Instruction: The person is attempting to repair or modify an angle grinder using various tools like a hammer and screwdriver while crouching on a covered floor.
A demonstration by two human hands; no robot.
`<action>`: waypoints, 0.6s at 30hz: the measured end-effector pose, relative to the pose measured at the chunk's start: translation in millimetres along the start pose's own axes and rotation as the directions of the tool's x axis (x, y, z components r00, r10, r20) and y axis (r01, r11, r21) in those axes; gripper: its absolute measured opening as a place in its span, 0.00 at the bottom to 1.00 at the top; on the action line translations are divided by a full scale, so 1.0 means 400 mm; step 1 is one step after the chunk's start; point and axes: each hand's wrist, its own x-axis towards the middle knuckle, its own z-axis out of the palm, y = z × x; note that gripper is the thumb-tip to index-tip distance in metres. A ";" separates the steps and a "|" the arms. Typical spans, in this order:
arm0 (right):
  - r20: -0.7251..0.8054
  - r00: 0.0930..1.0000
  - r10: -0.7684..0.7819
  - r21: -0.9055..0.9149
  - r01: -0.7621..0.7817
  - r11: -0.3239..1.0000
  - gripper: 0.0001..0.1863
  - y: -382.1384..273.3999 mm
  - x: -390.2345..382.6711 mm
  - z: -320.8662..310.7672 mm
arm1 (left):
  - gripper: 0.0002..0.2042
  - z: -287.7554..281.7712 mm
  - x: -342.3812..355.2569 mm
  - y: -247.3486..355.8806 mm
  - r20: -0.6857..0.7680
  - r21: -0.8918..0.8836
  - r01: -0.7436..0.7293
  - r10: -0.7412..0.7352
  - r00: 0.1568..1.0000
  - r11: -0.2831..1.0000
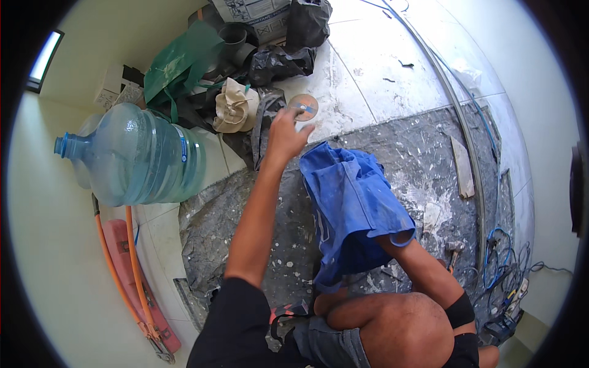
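My left hand (287,136) stretches forward over the floor, thumb and fingers apart. Its fingertips are at the near edge of a flat, round, tan cutting disc (311,109) with a dark centre; whether they touch it I cannot tell. A blue cloth bag (359,199) stands slumped in front of my knee. My right forearm (420,265) goes into its near opening, so the cloth hides my right hand and anything in it. Just left of the disc lie a crumpled beige cloth cap (234,109) and black plastic bags (282,64).
A large clear water bottle (144,156) lies at left, above orange-handled bolt cutters (136,276) and a red case (116,236). A dirty grey sheet (245,202) covers the floor. At right are a wood strip (462,167), a hammer (454,248), a long metal bar (451,92) and tangled cables (500,257).
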 end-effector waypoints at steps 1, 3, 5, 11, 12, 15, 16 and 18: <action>-0.004 1.000 -0.017 -0.059 0.017 0.998 0.28 -0.002 -0.011 -0.018 | 0.20 0.041 0.071 -0.039 0.088 0.080 0.015 -0.022 0.996 0.997; -0.013 0.999 -0.035 -0.157 0.033 0.987 0.28 -0.005 -0.024 -0.058 | 0.30 0.110 0.165 -0.100 0.214 0.334 0.007 -0.083 0.973 0.942; -0.001 1.000 -0.014 -0.181 0.014 0.983 0.27 -0.006 -0.030 -0.090 | 0.33 0.158 0.202 -0.130 0.218 0.419 0.031 -0.134 0.967 0.907; 0.054 0.996 0.065 -0.109 -0.059 0.992 0.27 0.004 -0.013 -0.113 | 0.31 0.188 0.244 -0.085 0.158 0.603 0.184 -0.342 0.926 0.776; 0.064 0.995 0.081 -0.092 -0.075 0.993 0.26 0.006 -0.007 -0.114 | 0.31 0.171 0.243 -0.073 0.121 0.598 0.187 -0.319 0.940 0.779; 0.098 0.985 0.143 -0.035 -0.140 0.990 0.26 0.002 0.024 -0.121 | 0.18 0.077 0.205 -0.021 -0.031 0.177 0.224 -0.222 0.974 0.958; 0.112 0.978 0.174 -0.014 -0.173 0.985 0.26 -0.002 0.040 -0.127 | 0.15 0.036 0.159 0.007 -0.115 0.103 0.164 -0.152 0.982 0.981; 0.140 0.958 0.248 0.036 -0.256 0.966 0.26 -0.009 0.093 -0.139 | 0.11 -0.073 0.041 0.073 -0.260 -0.202 0.052 -0.104 0.960 0.978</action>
